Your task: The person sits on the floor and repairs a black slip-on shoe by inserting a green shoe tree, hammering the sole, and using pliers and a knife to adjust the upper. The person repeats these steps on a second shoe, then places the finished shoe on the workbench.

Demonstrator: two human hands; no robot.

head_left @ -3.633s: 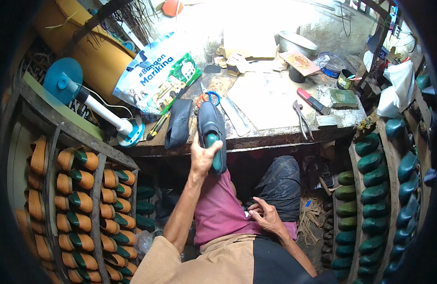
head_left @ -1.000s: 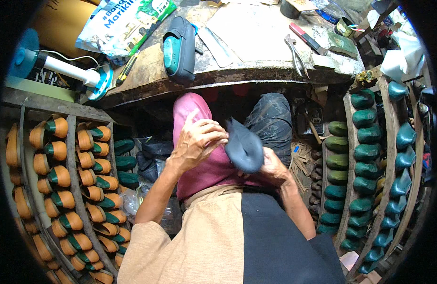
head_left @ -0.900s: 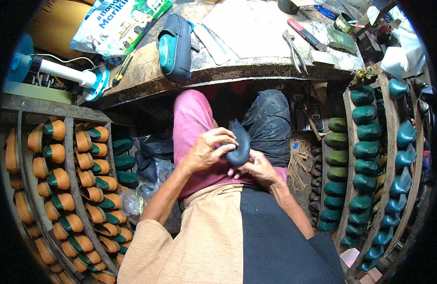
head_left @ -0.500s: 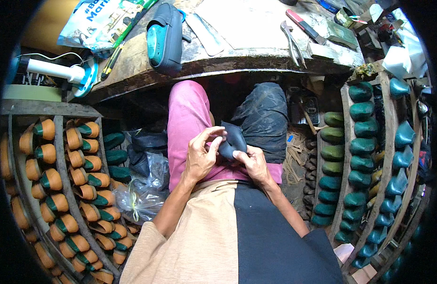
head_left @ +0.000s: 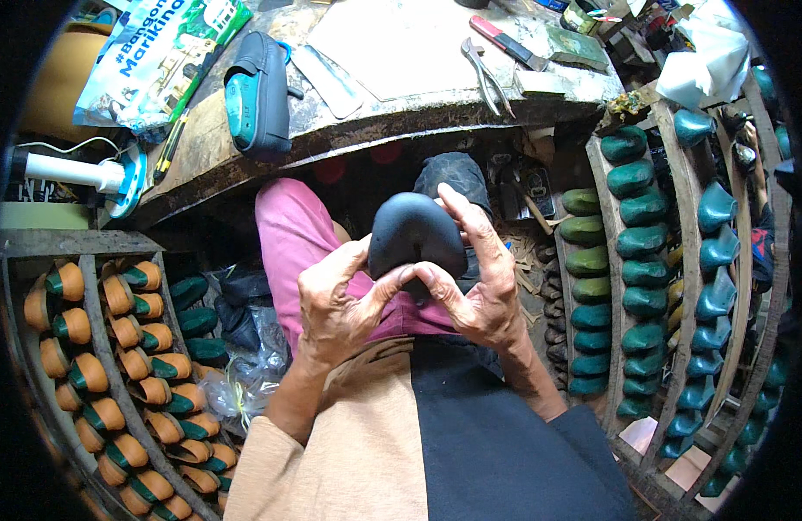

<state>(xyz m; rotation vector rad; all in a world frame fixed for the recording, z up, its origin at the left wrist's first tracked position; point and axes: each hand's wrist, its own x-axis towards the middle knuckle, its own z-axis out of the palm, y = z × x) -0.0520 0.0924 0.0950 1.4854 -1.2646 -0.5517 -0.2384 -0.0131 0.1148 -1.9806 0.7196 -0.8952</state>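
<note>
Both hands on the black shoe upper, held up over the lap, near side of the bench.
Left hand (head_left: 338, 291): gripping the black shoe upper (head_left: 415, 233) at its near left, thumb on the near edge, fingers mostly hidden. Right hand (head_left: 486, 282): clamped on its right side, thumb on the near edge close to the left thumb, a finger up along the right rim. Smooth rounded end faces up, crease at the near side. Bench (head_left: 353, 130) is beyond the knees: black shoe (head_left: 270, 100) on a teal last (head_left: 241, 111) at far left, pale strip (head_left: 329, 80) just right of it, pliers (head_left: 485, 80) and red-handled knife (head_left: 508, 42) at far right. Tan shoes (head_left: 86, 373) racked left, green lasts (head_left: 644, 239) racked right.
</note>
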